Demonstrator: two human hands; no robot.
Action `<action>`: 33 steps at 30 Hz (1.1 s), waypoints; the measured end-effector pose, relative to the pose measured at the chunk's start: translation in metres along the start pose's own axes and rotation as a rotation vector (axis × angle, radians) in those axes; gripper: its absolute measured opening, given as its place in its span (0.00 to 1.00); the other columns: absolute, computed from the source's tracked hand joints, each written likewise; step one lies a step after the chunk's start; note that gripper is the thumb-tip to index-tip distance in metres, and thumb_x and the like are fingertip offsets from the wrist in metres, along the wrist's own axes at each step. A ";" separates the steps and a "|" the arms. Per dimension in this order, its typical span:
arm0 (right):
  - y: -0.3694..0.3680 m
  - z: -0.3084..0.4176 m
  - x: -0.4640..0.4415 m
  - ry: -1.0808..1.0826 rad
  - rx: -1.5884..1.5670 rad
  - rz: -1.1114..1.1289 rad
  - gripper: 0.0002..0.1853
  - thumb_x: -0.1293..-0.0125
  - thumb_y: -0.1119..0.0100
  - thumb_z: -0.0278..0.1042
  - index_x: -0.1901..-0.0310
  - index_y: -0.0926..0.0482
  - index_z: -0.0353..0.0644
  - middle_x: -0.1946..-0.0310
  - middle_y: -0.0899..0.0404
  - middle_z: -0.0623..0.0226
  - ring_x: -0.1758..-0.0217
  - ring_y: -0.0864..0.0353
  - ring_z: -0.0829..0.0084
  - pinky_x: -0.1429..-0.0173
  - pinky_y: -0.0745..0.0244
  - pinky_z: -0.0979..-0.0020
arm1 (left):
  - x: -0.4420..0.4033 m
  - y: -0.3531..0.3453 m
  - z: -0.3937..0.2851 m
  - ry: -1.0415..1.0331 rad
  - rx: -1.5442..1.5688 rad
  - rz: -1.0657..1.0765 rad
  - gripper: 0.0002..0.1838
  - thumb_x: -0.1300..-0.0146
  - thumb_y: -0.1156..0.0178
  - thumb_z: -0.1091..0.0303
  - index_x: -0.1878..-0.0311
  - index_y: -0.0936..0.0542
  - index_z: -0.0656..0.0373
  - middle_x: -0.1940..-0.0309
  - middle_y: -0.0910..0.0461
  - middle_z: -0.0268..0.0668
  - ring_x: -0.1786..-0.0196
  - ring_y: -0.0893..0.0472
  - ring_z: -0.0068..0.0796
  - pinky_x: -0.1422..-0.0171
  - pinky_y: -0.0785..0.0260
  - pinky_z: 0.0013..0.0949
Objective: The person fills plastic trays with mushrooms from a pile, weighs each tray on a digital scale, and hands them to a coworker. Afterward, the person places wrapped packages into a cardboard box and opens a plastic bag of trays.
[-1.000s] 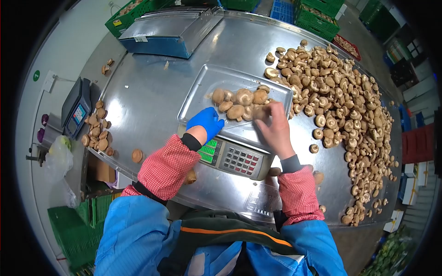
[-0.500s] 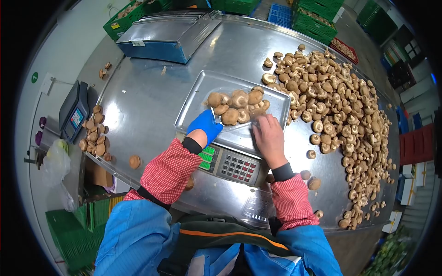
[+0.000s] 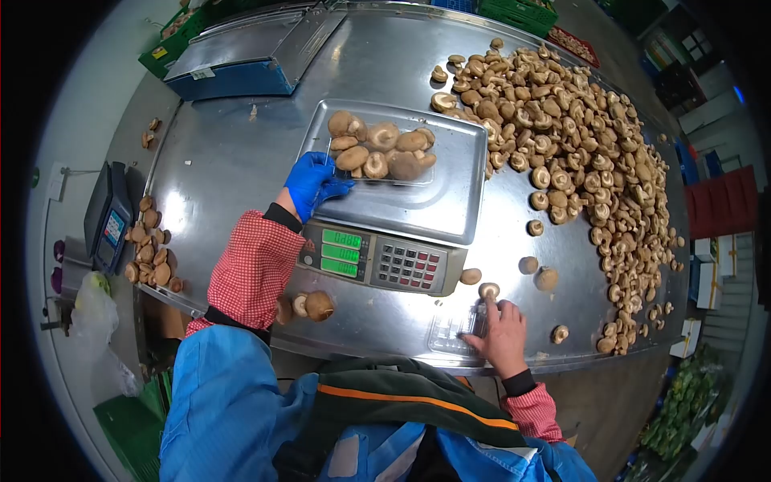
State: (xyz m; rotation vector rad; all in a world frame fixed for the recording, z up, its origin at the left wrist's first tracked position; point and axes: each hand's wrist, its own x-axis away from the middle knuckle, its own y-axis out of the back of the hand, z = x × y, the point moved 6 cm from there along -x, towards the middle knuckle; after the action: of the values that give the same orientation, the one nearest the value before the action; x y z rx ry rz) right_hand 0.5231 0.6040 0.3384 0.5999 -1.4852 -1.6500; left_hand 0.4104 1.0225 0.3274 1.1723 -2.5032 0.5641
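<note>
My left hand [image 3: 312, 183], in a blue glove, is closed on the near left edge of a clear plastic tray [image 3: 393, 180]. Brown shiitake mushrooms [image 3: 381, 136] fill this tray, which is over the metal pan [image 3: 438, 205] of a digital scale. Green digits glow on the scale's display [image 3: 340, 253], beside its keypad [image 3: 407, 267]. My bare right hand [image 3: 501, 336] is at the table's front edge with fingers apart, over another clear plastic tray [image 3: 450, 333]. Its forefinger tip reaches a single mushroom [image 3: 489, 290]; whether they touch I cannot tell.
A large heap of mushrooms [image 3: 578, 161] covers the table's right side. Smaller mushrooms [image 3: 152, 253] cluster at the left edge, near a second scale [image 3: 108, 217]. A blue-sided metal machine [image 3: 241, 68] stands at the back left. Loose mushrooms [image 3: 319, 305] lie before the scale.
My right hand has left the mushrooms on the scale and come down to the front edge, by the other clear tray. The left hand keeps the filled tray's edge. The view has shifted.
</note>
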 end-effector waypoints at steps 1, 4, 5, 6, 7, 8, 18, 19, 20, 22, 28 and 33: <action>-0.005 0.001 -0.006 -0.003 0.015 0.035 0.46 0.61 0.24 0.55 0.40 0.31 0.41 0.53 0.31 0.59 0.46 0.33 0.59 0.44 0.39 0.57 | -0.001 0.000 -0.002 -0.001 0.026 0.022 0.09 0.38 0.49 0.79 0.55 0.30 0.67 0.60 0.22 0.48 0.58 0.16 0.42 0.55 0.18 0.35; -0.007 0.005 -0.022 0.038 -0.011 0.026 0.39 0.60 0.23 0.50 0.47 0.28 0.40 0.53 0.29 0.58 0.50 0.28 0.59 0.48 0.33 0.59 | -0.016 0.014 -0.019 -0.066 0.096 0.033 0.11 0.38 0.50 0.81 0.52 0.28 0.72 0.57 0.23 0.47 0.55 0.17 0.41 0.50 0.19 0.34; -0.011 0.004 -0.026 0.039 -0.042 0.052 0.37 0.60 0.23 0.49 0.49 0.27 0.39 0.53 0.29 0.58 0.50 0.27 0.59 0.49 0.32 0.59 | -0.023 0.026 -0.026 -0.087 0.109 0.019 0.12 0.38 0.51 0.81 0.51 0.29 0.72 0.56 0.23 0.47 0.55 0.17 0.41 0.50 0.19 0.34; -0.009 0.003 -0.029 0.014 -0.055 0.089 0.34 0.59 0.23 0.46 0.51 0.27 0.40 0.52 0.28 0.56 0.54 0.24 0.57 0.54 0.28 0.59 | -0.025 0.029 -0.038 -0.107 0.122 0.007 0.13 0.38 0.51 0.82 0.50 0.29 0.72 0.56 0.23 0.47 0.55 0.17 0.41 0.49 0.19 0.35; -0.013 -0.002 -0.028 0.031 -0.072 0.095 0.31 0.57 0.25 0.45 0.51 0.26 0.40 0.56 0.26 0.56 0.56 0.23 0.57 0.57 0.27 0.58 | -0.027 0.034 -0.050 -0.124 0.137 -0.003 0.13 0.38 0.51 0.82 0.50 0.29 0.72 0.55 0.23 0.47 0.55 0.17 0.41 0.49 0.19 0.35; -0.014 -0.004 -0.028 0.061 -0.066 0.074 0.27 0.54 0.26 0.44 0.54 0.24 0.41 0.57 0.24 0.57 0.58 0.22 0.58 0.58 0.27 0.58 | -0.034 0.041 -0.063 -0.155 0.201 -0.015 0.11 0.36 0.51 0.80 0.51 0.33 0.72 0.57 0.25 0.52 0.59 0.17 0.45 0.51 0.17 0.40; 0.011 -0.019 -0.031 0.070 -0.235 0.268 0.13 0.41 0.38 0.42 0.71 0.23 0.40 0.77 0.22 0.54 0.71 0.21 0.51 0.66 0.28 0.55 | -0.126 0.131 -0.199 -0.599 -1.580 -0.567 0.20 0.36 0.40 0.55 0.73 0.20 0.65 0.72 0.19 0.48 0.63 0.18 0.45 0.57 0.24 0.39; 0.011 -0.026 -0.030 0.025 -0.196 0.281 0.13 0.40 0.39 0.42 0.72 0.23 0.40 0.77 0.22 0.53 0.71 0.21 0.51 0.67 0.28 0.55 | -0.133 0.138 -0.200 -0.656 -1.527 -0.605 0.22 0.37 0.39 0.51 0.73 0.20 0.64 0.75 0.20 0.47 0.64 0.18 0.45 0.58 0.25 0.39; 0.010 -0.034 -0.028 -0.021 -0.211 0.267 0.15 0.36 0.41 0.42 0.74 0.24 0.39 0.78 0.23 0.52 0.71 0.22 0.50 0.67 0.29 0.54 | -0.146 0.151 -0.199 -0.712 -1.473 -0.639 0.24 0.38 0.39 0.47 0.74 0.19 0.63 0.77 0.21 0.47 0.65 0.18 0.45 0.58 0.27 0.40; 0.009 -0.049 -0.028 -0.128 -0.289 0.244 0.16 0.34 0.43 0.43 0.74 0.25 0.39 0.77 0.22 0.51 0.71 0.22 0.49 0.68 0.29 0.54 | -0.161 0.162 -0.201 -0.538 -1.509 -0.620 0.23 0.37 0.41 0.45 0.62 0.17 0.60 0.71 0.19 0.45 0.61 0.18 0.44 0.56 0.27 0.42; 0.017 -0.091 -0.022 -0.322 -0.524 -0.148 0.16 0.30 0.50 0.36 0.72 0.27 0.33 0.80 0.26 0.50 0.78 0.26 0.53 0.71 0.34 0.58 | -0.164 0.145 -0.148 -0.349 0.356 -0.339 0.20 0.31 0.45 0.49 0.49 0.26 0.57 0.55 0.21 0.38 0.49 0.21 0.34 0.45 0.28 0.40; 0.059 -0.076 -0.037 -0.423 -0.948 -0.612 0.15 0.27 0.55 0.37 0.70 0.29 0.38 0.82 0.32 0.74 0.79 0.35 0.82 0.74 0.39 0.74 | 0.014 -0.099 -0.087 -0.347 0.056 0.493 0.19 0.28 0.53 0.52 0.51 0.23 0.58 0.58 0.19 0.38 0.53 0.21 0.28 0.47 0.28 0.32</action>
State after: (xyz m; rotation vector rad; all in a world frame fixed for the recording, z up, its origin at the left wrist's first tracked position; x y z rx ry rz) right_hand 0.6182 0.5921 0.3744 0.1543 -0.5981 -2.7989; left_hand 0.4894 0.9966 0.4305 0.7083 -3.1212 0.5908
